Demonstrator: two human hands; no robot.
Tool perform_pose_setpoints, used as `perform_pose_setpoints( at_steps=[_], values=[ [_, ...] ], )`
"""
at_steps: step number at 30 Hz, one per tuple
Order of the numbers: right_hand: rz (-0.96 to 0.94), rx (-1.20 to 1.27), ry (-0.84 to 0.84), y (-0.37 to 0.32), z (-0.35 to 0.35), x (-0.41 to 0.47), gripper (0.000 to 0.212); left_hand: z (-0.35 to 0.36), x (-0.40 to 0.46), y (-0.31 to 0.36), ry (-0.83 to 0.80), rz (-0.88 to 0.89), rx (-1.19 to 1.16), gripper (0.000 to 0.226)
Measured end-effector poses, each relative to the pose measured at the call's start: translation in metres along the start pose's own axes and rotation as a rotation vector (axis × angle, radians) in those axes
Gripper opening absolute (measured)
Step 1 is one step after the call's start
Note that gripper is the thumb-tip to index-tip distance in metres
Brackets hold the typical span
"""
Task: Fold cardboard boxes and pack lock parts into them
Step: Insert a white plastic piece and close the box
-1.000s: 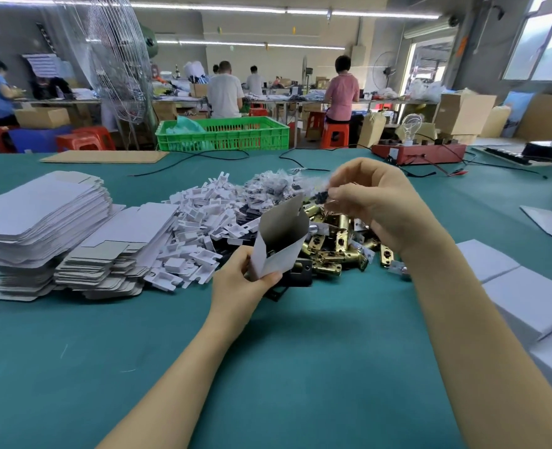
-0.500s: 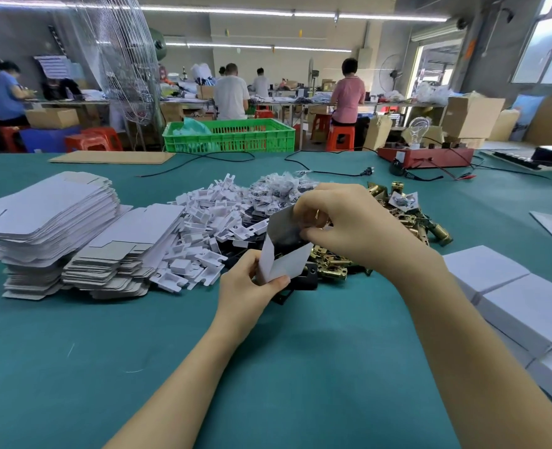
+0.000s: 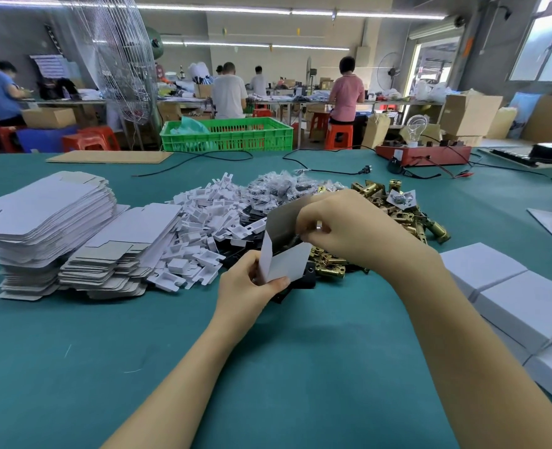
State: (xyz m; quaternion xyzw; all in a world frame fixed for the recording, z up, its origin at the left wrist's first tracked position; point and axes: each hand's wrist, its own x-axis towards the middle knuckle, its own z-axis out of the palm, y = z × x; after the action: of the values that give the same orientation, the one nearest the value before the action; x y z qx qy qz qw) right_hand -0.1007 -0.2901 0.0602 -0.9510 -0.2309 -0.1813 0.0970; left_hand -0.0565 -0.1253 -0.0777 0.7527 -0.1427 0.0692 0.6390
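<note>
A small white cardboard box (image 3: 284,251) is held above the green table (image 3: 268,367), in front of the pile of brass lock parts (image 3: 407,212). Its long axis is tilted, the open mouth pointing up and away. The lower corner is pinched by the left hand (image 3: 248,286). The right hand (image 3: 342,228) is curled at the mouth; what its fingertips pinch cannot be made out.

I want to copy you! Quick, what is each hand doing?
Left hand: holds the open box by its bottom corner.
Right hand: fingers curled at the box's mouth, pinching something small; what it is cannot be told.
</note>
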Motion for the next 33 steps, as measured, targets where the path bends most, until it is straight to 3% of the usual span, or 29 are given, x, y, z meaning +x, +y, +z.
perform_pose_setpoints(
  at_steps=[7,12,16,22,27,28,33],
  values=[
    [0.021,-0.112,0.274,0.000,0.001,-0.001,0.015,0.000,0.000,0.000,-0.028,0.012,-0.032,0.031],
    [-0.003,-0.253,0.138,-0.007,0.017,0.001,0.021,0.001,0.001,-0.001,-0.027,-0.008,-0.053,0.031],
    [0.049,0.086,0.215,0.004,0.012,0.000,0.016,0.002,0.002,-0.002,-0.046,-0.033,-0.073,0.033],
    [0.286,0.367,0.373,0.021,0.014,-0.001,0.013,0.000,0.000,0.004,-0.180,-0.063,-0.152,0.045],
    [0.517,0.690,0.258,0.016,0.051,-0.009,0.061,0.000,-0.001,0.005,-0.282,-0.052,-0.129,0.038],
    [0.538,0.747,0.235,0.013,0.061,-0.014,0.063,0.000,-0.001,0.006,-0.279,-0.047,-0.129,0.038],
    [0.533,0.880,0.271,-0.002,0.096,-0.044,0.038,0.008,-0.004,0.006,-0.249,-0.043,-0.123,0.034]
  ],
)
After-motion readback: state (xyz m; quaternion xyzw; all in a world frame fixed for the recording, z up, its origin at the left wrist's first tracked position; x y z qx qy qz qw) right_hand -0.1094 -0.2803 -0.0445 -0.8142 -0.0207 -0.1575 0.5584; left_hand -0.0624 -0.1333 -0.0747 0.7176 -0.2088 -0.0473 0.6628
